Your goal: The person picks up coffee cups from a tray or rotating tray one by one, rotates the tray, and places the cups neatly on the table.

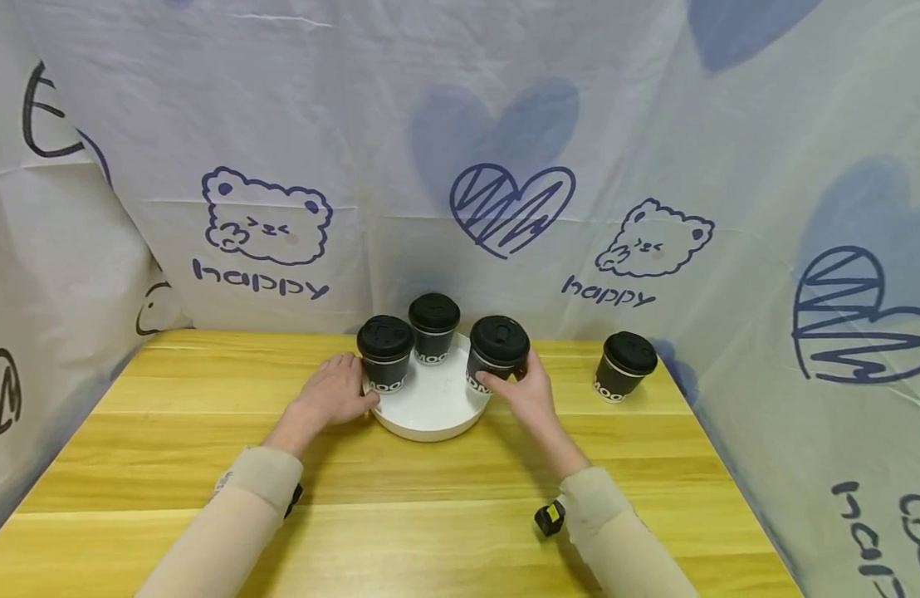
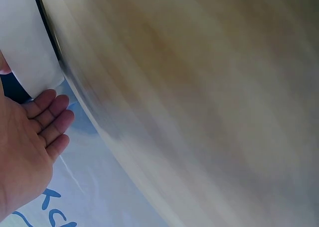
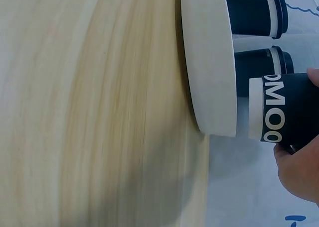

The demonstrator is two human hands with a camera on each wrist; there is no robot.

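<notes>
A round white tray (image 1: 428, 411) with a thick side stands on the wooden table, bearing two lidded black paper cups, the left cup (image 1: 386, 353) and the rear cup (image 1: 433, 328). My left hand (image 1: 339, 390) touches the tray's left rim beside the left cup; in the left wrist view its fingers (image 2: 54, 118) lie nearly straight along the tray's side. With my right hand (image 1: 530, 390) I grip another lidded black paper cup (image 1: 497, 347) around its body. The right wrist view shows this held cup (image 3: 286, 109) upright, a small gap between its base and the tray.
One more lidded black paper cup (image 1: 625, 366) stands on the table (image 1: 423, 531) at the right. Behind the table hangs a white cloth (image 1: 385, 166) printed with bears and hearts, which also runs along both sides.
</notes>
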